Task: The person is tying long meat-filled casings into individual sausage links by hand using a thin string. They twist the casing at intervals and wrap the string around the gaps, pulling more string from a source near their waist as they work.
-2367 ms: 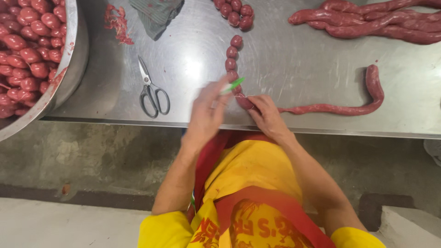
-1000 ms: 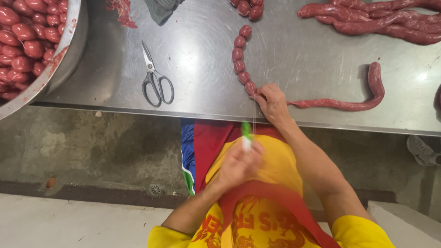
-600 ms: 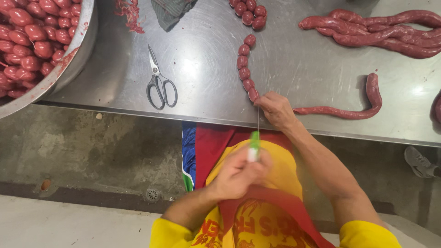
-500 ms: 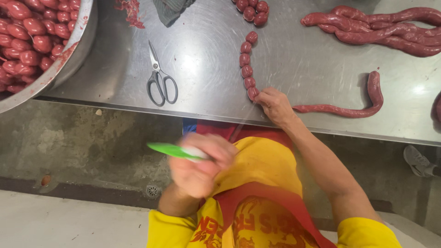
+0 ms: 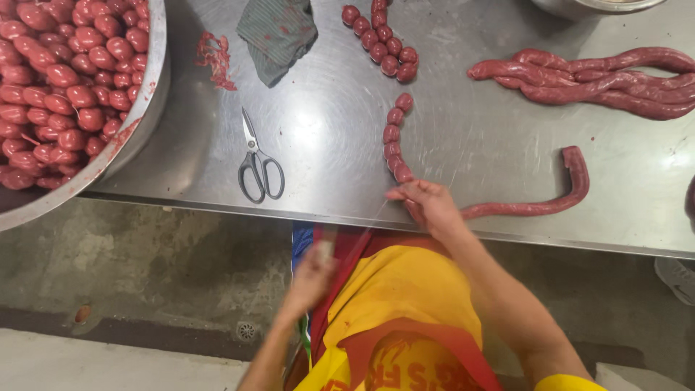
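Head view: sausage (image 5: 536,208) under right hand (image 5: 427,206).

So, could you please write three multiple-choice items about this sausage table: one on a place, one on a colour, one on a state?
1. Where do the scissors lie?
A. On the metal table, between the bowl and the chain of links
B. Inside the bowl
C. On the floor

2. What colour are the scissors' handles?
A. Green
B. Black
C. Red

3. What is the right hand doing?
A. Resting open, away from the table
B. Holding the scissors
C. Pinching the sausage at the table's near edge

Answers:
1 A, they lie flat on the steel, left of the links.
2 B, both loops are dark black.
3 C, its fingers close where the links meet the untied sausage; the left hand is blurred below the table.
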